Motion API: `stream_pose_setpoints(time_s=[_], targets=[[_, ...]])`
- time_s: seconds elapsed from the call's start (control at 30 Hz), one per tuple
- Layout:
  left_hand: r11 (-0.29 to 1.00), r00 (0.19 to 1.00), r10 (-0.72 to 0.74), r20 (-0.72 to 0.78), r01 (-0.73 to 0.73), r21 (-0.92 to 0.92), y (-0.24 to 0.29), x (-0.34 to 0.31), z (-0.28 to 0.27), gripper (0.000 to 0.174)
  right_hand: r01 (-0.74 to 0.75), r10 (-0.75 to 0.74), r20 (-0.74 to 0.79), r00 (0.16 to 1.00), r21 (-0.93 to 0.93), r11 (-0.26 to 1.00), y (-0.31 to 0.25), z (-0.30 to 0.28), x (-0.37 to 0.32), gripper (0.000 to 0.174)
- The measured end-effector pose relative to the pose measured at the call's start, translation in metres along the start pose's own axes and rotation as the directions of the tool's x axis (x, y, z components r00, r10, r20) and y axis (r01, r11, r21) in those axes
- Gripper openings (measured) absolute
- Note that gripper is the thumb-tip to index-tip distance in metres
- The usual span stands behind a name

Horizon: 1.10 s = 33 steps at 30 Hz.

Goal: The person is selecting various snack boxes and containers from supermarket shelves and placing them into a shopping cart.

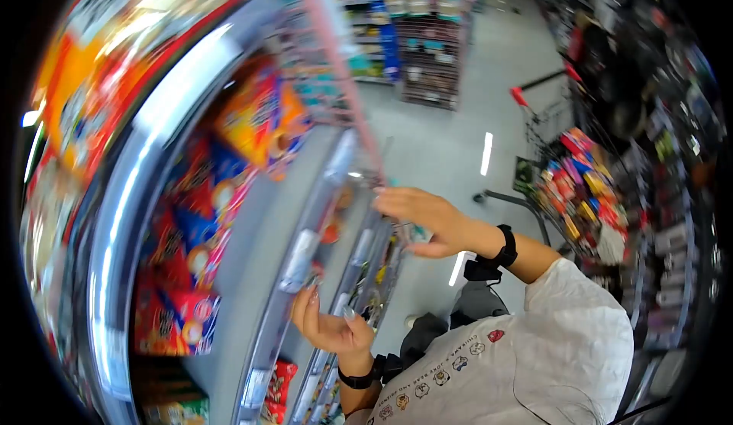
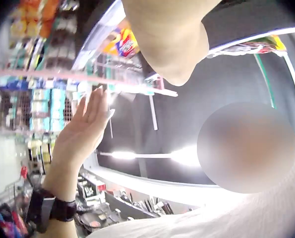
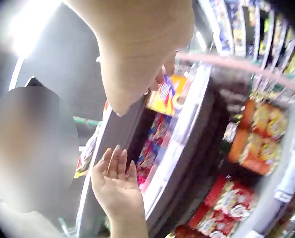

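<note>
In the head view my left hand (image 1: pixel 332 329) is held palm up with loosely bent fingers, its fingertips overlapping a lower shelf edge (image 1: pixel 301 261). It holds nothing. My right hand (image 1: pixel 427 223) reaches out with straight fingers and nothing in its grasp; its fingertips come close to the lower end of a long pink strip (image 1: pixel 336 54). That hand (image 2: pixel 85 129) also shows in the left wrist view, fingers extended. An orange snack bag (image 1: pixel 259 119) and red-and-blue snack bags (image 1: pixel 183 322) lie on the shelf (image 1: pixel 252 226) beyond my hands.
A shopping cart (image 1: pixel 534 138) piled with colourful packages (image 1: pixel 584 188) stands in the aisle at right. Wire racks (image 1: pixel 431 62) with goods stand at the far end. Shelves of dark wares line the right side. Orange and red packs (image 3: pixel 261 139) sit on a lower shelf.
</note>
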<state>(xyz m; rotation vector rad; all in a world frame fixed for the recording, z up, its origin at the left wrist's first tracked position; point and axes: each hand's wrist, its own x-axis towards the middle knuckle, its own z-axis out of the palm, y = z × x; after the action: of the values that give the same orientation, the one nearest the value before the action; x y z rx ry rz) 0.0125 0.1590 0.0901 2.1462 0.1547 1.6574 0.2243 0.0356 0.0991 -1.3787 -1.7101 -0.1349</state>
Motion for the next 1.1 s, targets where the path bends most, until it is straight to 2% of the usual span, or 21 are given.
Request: stream_pose_setpoints(time_s=[0.07, 0.13, 0.17, 0.2, 0.27, 0.3, 0.4, 0.57, 0.67, 0.7, 0.8, 0.83, 0.93, 1.03, 1.1], targets=[[0.987, 0.989, -0.105, 0.106, 0.116, -0.112, 0.015, 0.001, 0.050, 0.046, -0.265, 0.252, -0.183, 0.950, -0.052, 0.963, 0.008, -0.032, -0.070, 0.057], [0.961, 0.954, -0.169, 0.248, 0.215, -0.173, 0.028, -0.008, 0.105, 0.045, -0.527, 0.493, -0.304, 0.815, -0.034, 0.849, 0.010, -0.062, -0.143, 0.054], [0.922, 0.908, -0.235, 0.347, 0.321, -0.216, 0.036, -0.015, 0.131, 0.046, -0.643, 0.596, -0.369, 0.714, -0.006, 0.766, 0.009, -0.072, -0.173, 0.053], [0.905, 0.851, -0.234, 0.471, 0.367, -0.214, 0.045, -0.024, 0.158, 0.048, -0.691, 0.635, -0.425, 0.646, 0.028, 0.722, 0.009, -0.084, -0.203, 0.052], [0.883, 0.700, -0.311, 0.643, 0.464, -0.077, 0.062, -0.053, 0.215, 0.049, -0.775, 0.698, -0.527, 0.484, 0.111, 0.622, 0.003, -0.109, -0.263, 0.050], [0.864, 0.621, -0.302, 0.723, 0.499, -0.068, 0.065, -0.076, 0.243, 0.048, -0.757, 0.683, -0.594, 0.424, 0.182, 0.628, 0.005, -0.113, -0.295, 0.046], [0.830, 0.392, -0.249, 0.886, 0.558, -0.014, 0.102, -0.120, 0.310, 0.047, -0.787, 0.718, -0.674, 0.172, 0.344, 0.512, -0.002, -0.138, -0.356, 0.042], [0.887, 0.228, -0.006, 0.974, 0.451, -0.100, 0.182, -0.161, 0.398, 0.051, -0.764, 0.724, -0.683, -0.093, 0.515, 0.388, -0.008, -0.170, -0.437, 0.040], [0.903, 0.148, 0.135, 0.980, 0.388, -0.183, 0.220, -0.177, 0.441, 0.053, -0.796, 0.667, -0.726, -0.170, 0.500, 0.342, -0.020, -0.184, -0.476, 0.041], [0.902, 0.136, 0.170, 0.976, 0.378, -0.210, 0.233, -0.180, 0.450, 0.054, -0.819, 0.603, -0.782, -0.156, 0.444, 0.364, -0.019, -0.184, -0.494, 0.042], [0.864, 0.103, 0.236, 0.966, 0.432, -0.258, 0.251, -0.203, 0.481, 0.054, -0.778, 0.608, -0.720, -0.336, 0.575, 0.251, -0.040, -0.201, -0.517, 0.041], [0.845, 0.092, 0.252, 0.963, 0.464, -0.265, 0.257, -0.209, 0.490, 0.054, -0.808, 0.519, -0.786, -0.335, 0.523, 0.271, -0.038, -0.203, -0.525, 0.040], [0.813, 0.063, 0.340, 0.938, 0.483, -0.327, 0.277, -0.225, 0.513, 0.052, -0.673, 0.568, -0.642, -0.515, 0.713, 0.196, -0.052, -0.208, -0.544, 0.041], [0.754, 0.053, 0.439, 0.897, 0.522, -0.400, 0.299, -0.234, 0.537, 0.053, -0.708, 0.517, -0.717, -0.468, 0.654, 0.267, -0.050, -0.207, -0.567, 0.042], [0.786, -0.052, 0.436, 0.898, 0.507, -0.353, 0.311, -0.242, 0.556, 0.055, -0.691, 0.549, -0.668, -0.502, 0.692, 0.210, -0.046, -0.208, -0.583, 0.043]])
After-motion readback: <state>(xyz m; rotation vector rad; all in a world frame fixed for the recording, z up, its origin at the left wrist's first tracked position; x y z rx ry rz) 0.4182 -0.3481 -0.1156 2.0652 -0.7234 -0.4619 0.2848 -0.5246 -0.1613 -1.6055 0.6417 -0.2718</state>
